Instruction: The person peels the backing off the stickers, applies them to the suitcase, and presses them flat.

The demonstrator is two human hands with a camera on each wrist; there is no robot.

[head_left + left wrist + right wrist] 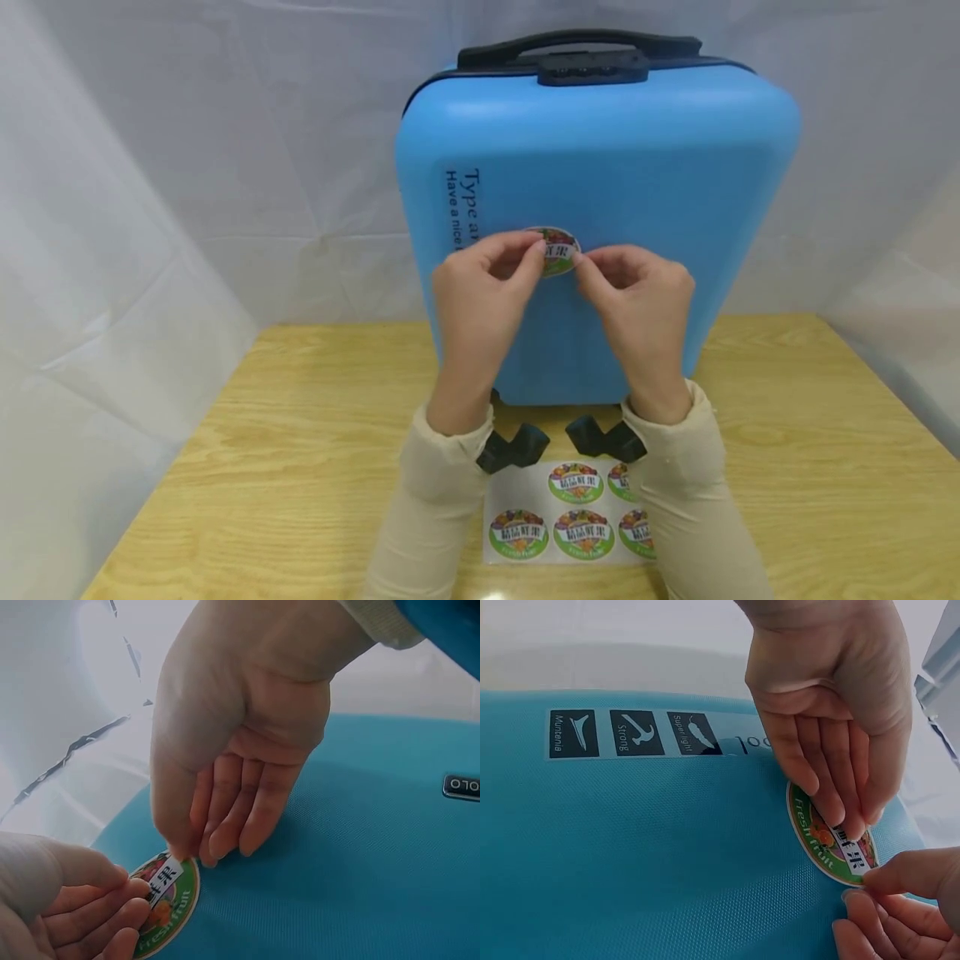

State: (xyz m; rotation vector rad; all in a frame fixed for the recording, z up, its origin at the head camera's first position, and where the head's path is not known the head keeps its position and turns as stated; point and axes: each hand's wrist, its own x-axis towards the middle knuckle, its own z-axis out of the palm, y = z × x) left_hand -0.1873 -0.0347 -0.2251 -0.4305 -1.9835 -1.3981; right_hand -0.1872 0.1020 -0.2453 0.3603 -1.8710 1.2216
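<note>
Both hands hold a round fruit sticker by opposite edges, close against the front of an upright blue suitcase. My left hand pinches its left edge between thumb and index finger and covers part of the print. At the right edge, the thumb and index finger of my right hand pinch it. In the left wrist view the sticker shows "Fresh fruit" on a green band, over the textured shell. The right wrist view has the sticker between the two hands' fingertips.
A sheet of matching stickers lies on the wooden table below the forearms, partly hidden by the right sleeve. The suitcase has a black top handle and printed lettering at left. White cloth hangs behind.
</note>
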